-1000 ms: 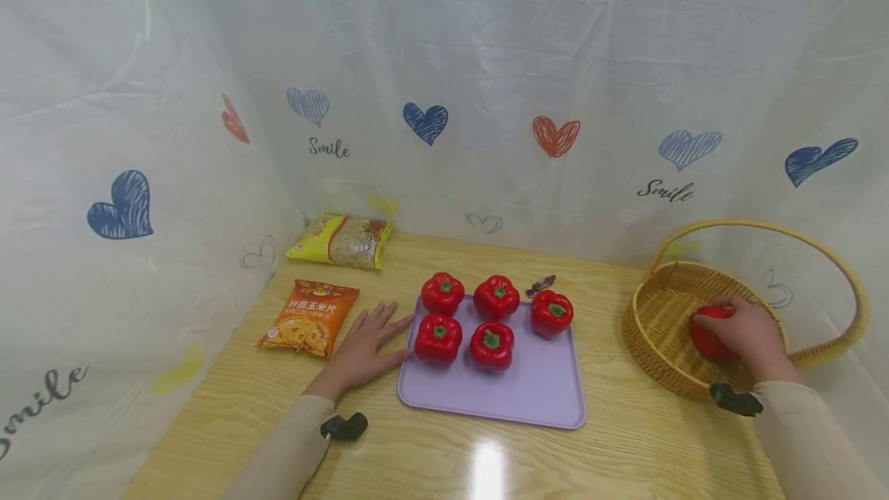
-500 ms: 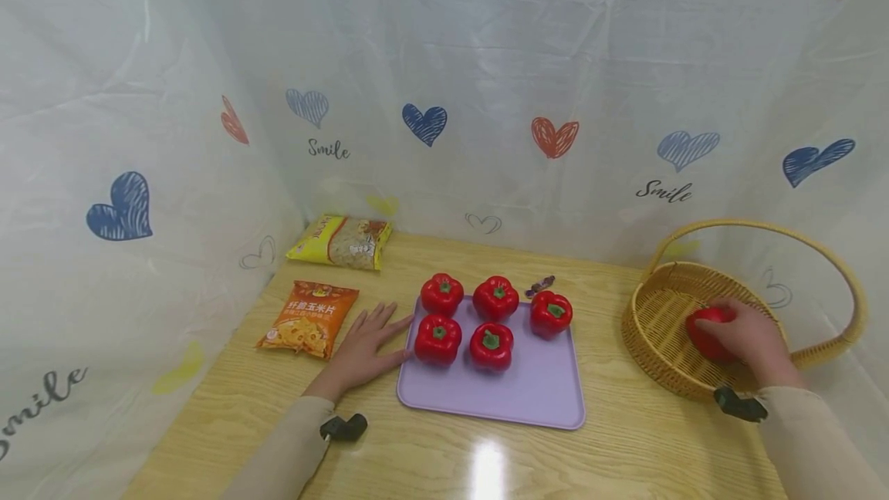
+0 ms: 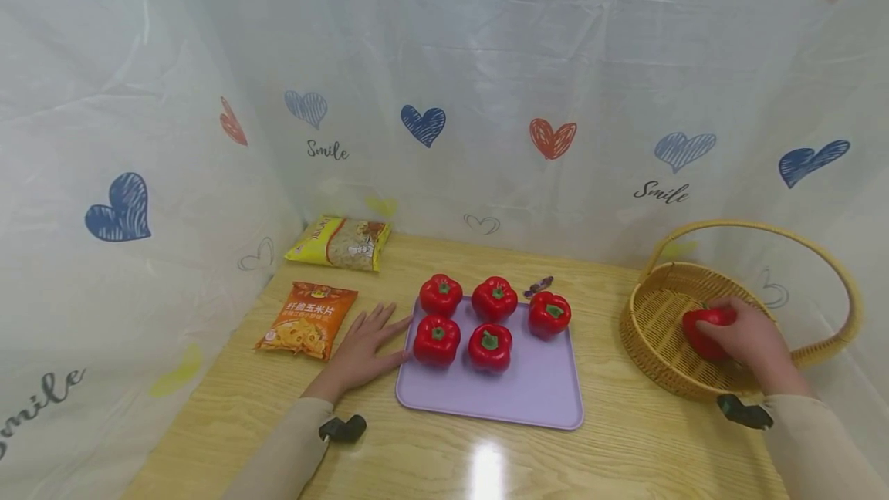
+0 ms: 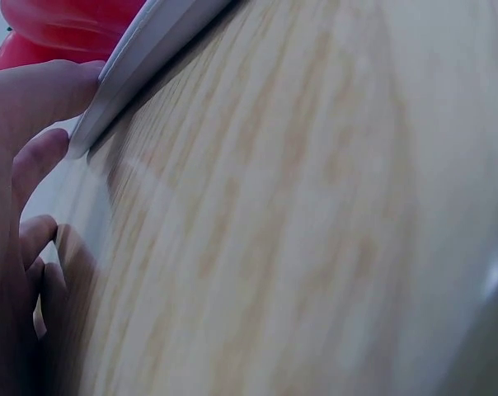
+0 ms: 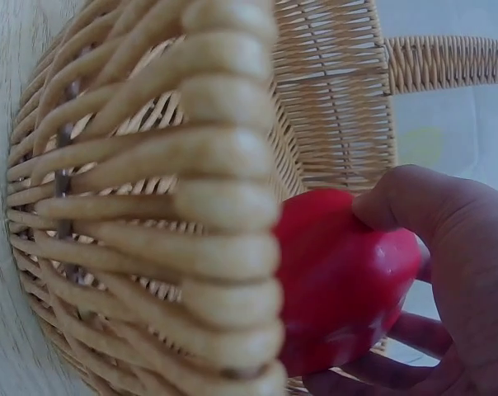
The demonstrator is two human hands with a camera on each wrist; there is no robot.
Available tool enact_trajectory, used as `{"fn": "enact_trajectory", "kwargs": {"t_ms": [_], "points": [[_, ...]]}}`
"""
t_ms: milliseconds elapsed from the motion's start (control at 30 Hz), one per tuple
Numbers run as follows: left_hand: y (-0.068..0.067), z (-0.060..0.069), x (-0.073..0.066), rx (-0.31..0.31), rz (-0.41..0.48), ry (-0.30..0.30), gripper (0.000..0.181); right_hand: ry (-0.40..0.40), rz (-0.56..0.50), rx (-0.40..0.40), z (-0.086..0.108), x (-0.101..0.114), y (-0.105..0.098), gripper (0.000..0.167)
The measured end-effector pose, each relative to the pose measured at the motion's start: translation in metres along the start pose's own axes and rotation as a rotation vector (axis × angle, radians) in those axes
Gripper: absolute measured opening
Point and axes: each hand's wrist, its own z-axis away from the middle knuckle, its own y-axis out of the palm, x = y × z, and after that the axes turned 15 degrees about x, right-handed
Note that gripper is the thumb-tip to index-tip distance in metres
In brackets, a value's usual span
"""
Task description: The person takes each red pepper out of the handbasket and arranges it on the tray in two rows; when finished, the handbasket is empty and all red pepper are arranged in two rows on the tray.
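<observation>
Inside the wicker basket [image 3: 642, 342] on the right, my right hand [image 3: 753, 338] grips a red bell pepper [image 3: 703, 334]. The right wrist view shows thumb and fingers curled round that pepper [image 5: 340, 276], partly behind the basket's rim [image 5: 228, 198]. My left hand [image 3: 361, 353] lies with fingers spread at the left edge of a lilac tray [image 3: 486, 400]; its thumb and a finger touch the tray's edge. Several red bell peppers [image 3: 436, 341] sit on the tray in two rows, stems mostly up, one [image 3: 549, 315] tilted at the right corner.
An orange snack bag [image 3: 309, 319] lies left of my left hand. Behind it, a yellow bag [image 3: 340, 242] rests by the curtain [image 3: 486, 60]. A small purple item [image 3: 539, 287] is behind the tray. The basket's tall handle [image 3: 757, 226] arches over its opening.
My right hand and the pepper have shifted slightly left inside the basket. The left hand stays at the tray's edge, and the peppers on the tray have not moved.
</observation>
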Motion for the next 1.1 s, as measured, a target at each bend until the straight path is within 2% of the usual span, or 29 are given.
{"fn": "enact_trajectory", "kwargs": {"t_ms": [300,567,767,1100], "points": [[0.0,0.0,0.001,0.003,-0.002,-0.005,0.071,0.007,-0.057,-0.005,0.004,0.005,0.001,0.061],[0.002,-0.001,0.003,-0.007,-0.005,0.005,0.07,-0.016,-0.08,-0.056,0.008,0.009,0.003,0.06],[0.003,-0.002,0.004,-0.012,-0.01,0.004,0.07,0.0,-0.116,-0.088,0.013,0.015,0.005,0.064],[-0.002,0.001,-0.002,0.001,-0.007,0.005,0.07,-0.072,-0.116,-0.13,0.021,0.028,0.01,0.059]]}}
